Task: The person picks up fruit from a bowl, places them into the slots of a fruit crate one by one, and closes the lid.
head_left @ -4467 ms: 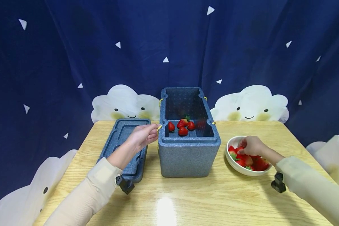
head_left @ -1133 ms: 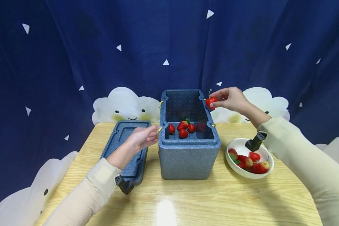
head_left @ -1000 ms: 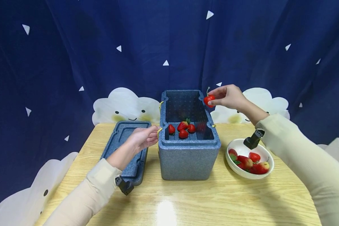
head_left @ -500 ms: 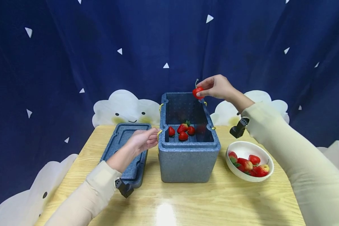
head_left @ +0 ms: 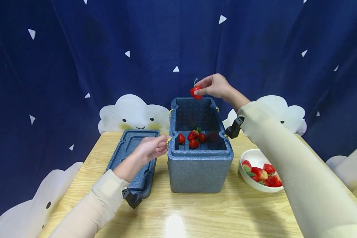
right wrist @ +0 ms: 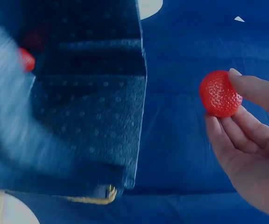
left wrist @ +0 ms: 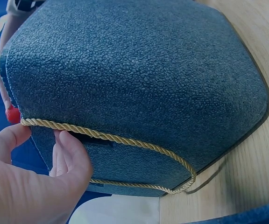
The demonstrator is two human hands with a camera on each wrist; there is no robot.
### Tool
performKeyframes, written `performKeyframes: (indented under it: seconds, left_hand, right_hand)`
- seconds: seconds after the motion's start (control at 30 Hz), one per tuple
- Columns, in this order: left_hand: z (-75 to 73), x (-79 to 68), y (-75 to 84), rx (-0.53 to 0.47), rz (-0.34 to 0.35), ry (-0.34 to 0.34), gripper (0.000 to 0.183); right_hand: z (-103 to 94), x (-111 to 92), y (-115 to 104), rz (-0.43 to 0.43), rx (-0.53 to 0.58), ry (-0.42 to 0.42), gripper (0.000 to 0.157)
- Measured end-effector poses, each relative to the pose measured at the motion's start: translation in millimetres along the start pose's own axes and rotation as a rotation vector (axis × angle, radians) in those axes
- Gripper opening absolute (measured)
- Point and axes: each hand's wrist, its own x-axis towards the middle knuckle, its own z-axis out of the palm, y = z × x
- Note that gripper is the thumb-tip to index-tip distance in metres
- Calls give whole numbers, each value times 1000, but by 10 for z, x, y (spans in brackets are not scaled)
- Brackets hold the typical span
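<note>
Between the right hand's [head_left: 216, 86] thumb and fingertips, a red strawberry [head_left: 196, 92] with a green stem is pinched above the far end of a deep blue-grey foam box [head_left: 199, 173]. The right wrist view shows that strawberry [right wrist: 220, 94] beyond the box's wall, against the blue cloth. The left hand [head_left: 151, 147] touches the box's left side near the rim, its fingertips at a yellow rope handle [left wrist: 139, 143] and its fingers loosely bent. Inside the box, several strawberries [head_left: 193, 143] lie on the floor toward the near end.
On the right stands a white bowl [head_left: 249, 180] holding several strawberries [head_left: 259, 172], partly covered by the right sleeve. The box's lid [head_left: 131, 140] lies flat on the wooden table [head_left: 214, 215], under the left forearm. A blue curtain [head_left: 154, 39] hangs behind.
From the bowl, the right hand has lifted a strawberry and carried it up and left, past the box's right rim to above its far end. The left hand stays at the box's side.
</note>
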Motion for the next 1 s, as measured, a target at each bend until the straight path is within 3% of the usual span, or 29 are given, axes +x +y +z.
performKeyframes:
  seconds: [0.6, 1.0]
  left_hand:
    - [36, -12, 4, -10, -1, 6, 44]
    - [80, -41, 14, -16, -5, 2, 46]
  right_hand:
    - [307, 208, -77, 58, 118, 32, 38]
    - [526, 303, 116, 56, -146, 13, 34]
